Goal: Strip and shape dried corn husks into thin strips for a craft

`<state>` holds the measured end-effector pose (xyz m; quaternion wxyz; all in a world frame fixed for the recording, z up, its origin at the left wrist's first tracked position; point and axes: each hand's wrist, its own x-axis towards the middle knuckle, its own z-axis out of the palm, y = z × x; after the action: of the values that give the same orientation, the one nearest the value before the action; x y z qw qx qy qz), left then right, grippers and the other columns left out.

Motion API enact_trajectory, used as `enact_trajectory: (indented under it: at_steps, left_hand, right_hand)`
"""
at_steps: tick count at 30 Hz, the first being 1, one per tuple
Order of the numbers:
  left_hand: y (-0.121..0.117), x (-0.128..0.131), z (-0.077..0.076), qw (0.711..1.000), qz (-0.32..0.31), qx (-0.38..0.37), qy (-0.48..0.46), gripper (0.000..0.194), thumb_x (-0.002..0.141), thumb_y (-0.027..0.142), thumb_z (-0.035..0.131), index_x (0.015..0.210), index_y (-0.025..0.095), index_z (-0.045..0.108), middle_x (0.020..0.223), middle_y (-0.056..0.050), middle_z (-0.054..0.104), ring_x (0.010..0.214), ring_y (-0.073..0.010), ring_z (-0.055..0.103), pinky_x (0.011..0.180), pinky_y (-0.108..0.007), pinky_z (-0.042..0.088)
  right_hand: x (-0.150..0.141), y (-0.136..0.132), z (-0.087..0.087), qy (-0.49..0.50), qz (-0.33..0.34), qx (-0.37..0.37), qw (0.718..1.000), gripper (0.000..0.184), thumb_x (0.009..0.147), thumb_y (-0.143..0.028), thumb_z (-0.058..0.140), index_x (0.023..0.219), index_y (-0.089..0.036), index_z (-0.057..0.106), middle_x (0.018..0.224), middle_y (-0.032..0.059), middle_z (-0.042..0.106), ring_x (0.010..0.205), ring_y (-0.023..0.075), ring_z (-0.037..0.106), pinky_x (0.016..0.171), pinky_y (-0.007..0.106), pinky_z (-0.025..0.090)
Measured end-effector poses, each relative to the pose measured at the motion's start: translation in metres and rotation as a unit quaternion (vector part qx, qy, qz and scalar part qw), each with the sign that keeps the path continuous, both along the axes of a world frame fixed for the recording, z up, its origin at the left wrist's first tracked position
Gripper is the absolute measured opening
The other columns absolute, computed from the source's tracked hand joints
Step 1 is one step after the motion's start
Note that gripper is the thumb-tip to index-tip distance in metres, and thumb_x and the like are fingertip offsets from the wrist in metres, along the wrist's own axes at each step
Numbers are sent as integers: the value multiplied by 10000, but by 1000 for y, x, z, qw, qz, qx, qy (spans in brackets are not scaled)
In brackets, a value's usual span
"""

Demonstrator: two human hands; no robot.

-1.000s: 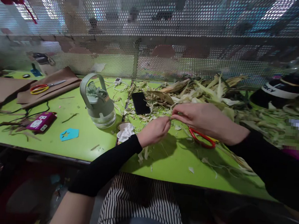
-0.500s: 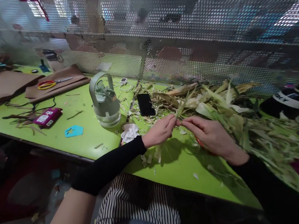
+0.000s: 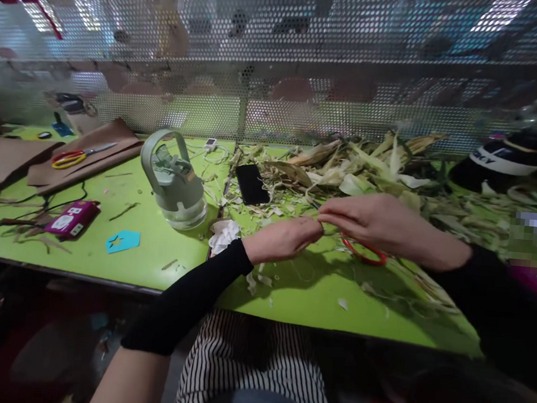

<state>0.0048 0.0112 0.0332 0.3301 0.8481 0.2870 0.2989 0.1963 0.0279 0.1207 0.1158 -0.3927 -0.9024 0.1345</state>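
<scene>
Over the front of the green table, my left hand (image 3: 286, 237) is closed in a pinch, its fingertips meeting those of my right hand (image 3: 372, 226). The piece of corn husk between them is mostly hidden by the fingers. My right hand is closed too, thumb and fingers pressed together at the same spot. Under its palm shows the red loop of a scissors handle (image 3: 366, 255), lying on the table. Behind the hands spreads a heap of corn husks (image 3: 370, 163), green and dry tan, with torn shreds around it.
Left of the hands stand a green water bottle (image 3: 176, 187) and a crumpled white tissue (image 3: 223, 235). A black phone (image 3: 252, 184) lies behind them. Farther left are a purple box (image 3: 73, 219), a blue tag (image 3: 123, 241) and scissors (image 3: 82, 155) on brown paper. A black cap (image 3: 502, 159) sits right.
My right hand has moved over the upright husk tip, which is now covered. More of the red scissors handle shows. The view has shifted slightly to the right.
</scene>
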Motion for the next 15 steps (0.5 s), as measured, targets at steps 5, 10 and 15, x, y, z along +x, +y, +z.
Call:
enact_trajectory:
  at_steps: [5, 10, 15]
  left_hand:
    - [-6, 2, 8, 991, 89, -56, -81, 266, 1031, 283, 291, 827, 220, 451, 800, -17, 516, 755, -160, 518, 812, -285, 438]
    - [1, 8, -5, 976, 206, -46, -55, 264, 1009, 237, 382, 746, 229, 362, 739, -1, 466, 722, -160, 466, 801, -293, 421]
    - [3, 5, -4, 975, 195, -74, -74, 272, 1008, 238, 385, 736, 220, 382, 726, 3, 469, 693, -148, 464, 745, -279, 420]
  right_hand:
    - [8, 3, -18, 89, -4, -125, 988, 476, 907, -670, 491, 792, -246, 674, 807, 62, 732, 731, 239, 651, 676, 371, 468]
    - [-11, -27, -50, 44, -62, 105, 992, 388, 986, -491, 415, 863, -235, 679, 812, 105, 717, 712, 255, 637, 658, 380, 442]
    - [-20, -29, -42, 188, -5, -12, 982, 302, 970, -509, 490, 848, -258, 604, 836, 69, 653, 773, 228, 621, 691, 361, 480]
